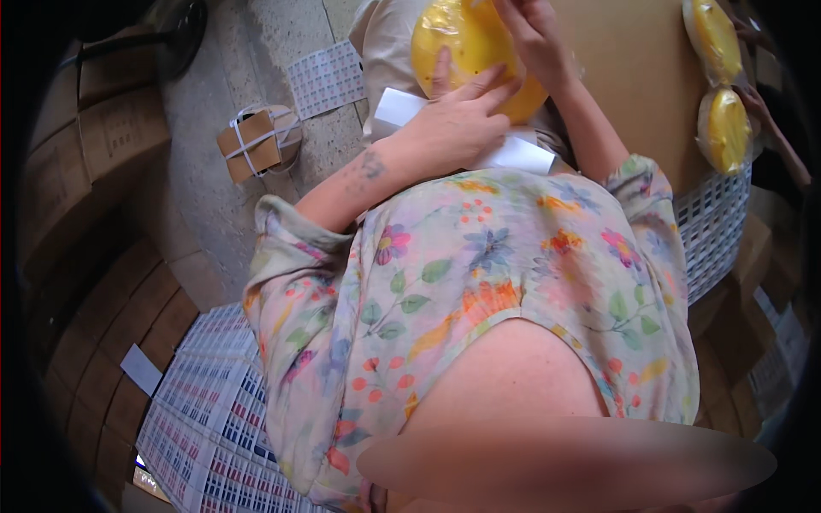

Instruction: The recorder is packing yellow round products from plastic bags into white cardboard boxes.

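Head view, yellow round piece in glossy clear film (pixel 470 53): resting on the lap's pale beige cloth (pixel 395 43), presumably for steady support within reach of both hands.
Bare left hand (pixel 457 124): laid palm-down across the lower part, grip spread with fingers apart, clamped on nothing; probably set so to stop slipping.
Bare right hand (pixel 537 34): poised at the upper right side, fingertips partly cut off by the frame; impossible to say whether pinched together on film.
White smooth sheet (pixel 526 156): lying across the lap below the round piece, perhaps kept handy there.
Tan flat tabletop (pixel 624 77): bordered at right by two film-wrapped yellow rounds (pixel 725 132), likely placed for the co-worker's hand (pixel 754 103) just beside.
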Tool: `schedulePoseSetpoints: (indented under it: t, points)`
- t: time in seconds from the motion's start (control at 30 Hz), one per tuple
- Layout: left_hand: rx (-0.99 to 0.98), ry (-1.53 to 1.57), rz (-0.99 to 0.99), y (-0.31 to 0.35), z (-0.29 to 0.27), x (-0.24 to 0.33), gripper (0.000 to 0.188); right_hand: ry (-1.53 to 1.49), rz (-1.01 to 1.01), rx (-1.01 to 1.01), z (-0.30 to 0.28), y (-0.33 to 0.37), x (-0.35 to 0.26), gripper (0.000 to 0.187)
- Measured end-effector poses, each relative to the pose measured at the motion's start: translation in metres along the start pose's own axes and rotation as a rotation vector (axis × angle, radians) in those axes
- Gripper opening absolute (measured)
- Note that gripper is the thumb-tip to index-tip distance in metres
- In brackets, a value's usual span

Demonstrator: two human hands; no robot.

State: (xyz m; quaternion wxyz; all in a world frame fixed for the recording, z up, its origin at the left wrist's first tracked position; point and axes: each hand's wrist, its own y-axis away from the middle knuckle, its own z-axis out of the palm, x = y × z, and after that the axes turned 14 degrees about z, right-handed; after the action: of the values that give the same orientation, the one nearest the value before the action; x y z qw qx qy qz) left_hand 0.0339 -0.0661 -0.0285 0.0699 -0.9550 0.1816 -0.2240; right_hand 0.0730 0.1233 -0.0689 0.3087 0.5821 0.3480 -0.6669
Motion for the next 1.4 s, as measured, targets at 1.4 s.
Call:
schedulePoseSetpoints:
  t: [1.4]
  points:
    - [0.264, -0.238, -0.007, 0.003, 0.033, 0.022, 0.009, 1.121, -0.104, -0.164, -0.049, 0.055, -0.059, 0.006]
